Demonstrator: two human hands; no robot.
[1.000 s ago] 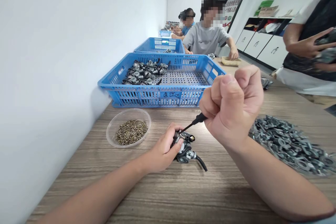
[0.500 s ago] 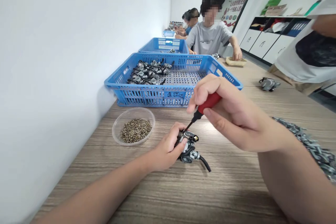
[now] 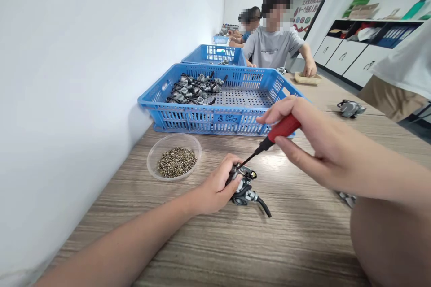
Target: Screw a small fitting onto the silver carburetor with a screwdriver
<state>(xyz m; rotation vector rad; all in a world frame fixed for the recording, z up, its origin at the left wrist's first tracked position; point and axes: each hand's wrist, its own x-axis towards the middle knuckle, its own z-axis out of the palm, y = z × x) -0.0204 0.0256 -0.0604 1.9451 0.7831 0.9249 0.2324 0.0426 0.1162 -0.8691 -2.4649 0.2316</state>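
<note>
My left hand [image 3: 218, 186] is closed around a small carburetor [image 3: 245, 190] on the table, its thumb pressed on the metal body. A black rubber hose sticks out of the carburetor toward the lower right. Above it, my right hand [image 3: 303, 139] grips the red handle of a screwdriver [image 3: 284, 128] between thumb and fingers. The screwdriver leans to the right, and its dark shaft slants down to the top of the carburetor, beside my left fingertips. Just where the tip sits is too small to make out.
A clear round tub [image 3: 151, 154] of small brass-coloured screws stands left of my left hand. Behind it, a blue crate [image 3: 202, 121] holds several carburetors. Another carburetor [image 3: 350, 108] lies at the right. Across the table, a person [image 3: 272, 47] reaches into a shallow tray [image 3: 308, 80].
My right hand has shifted right, and the screwdriver now leans over further. My left hand still holds the carburetor. The whole view has turned slightly.
</note>
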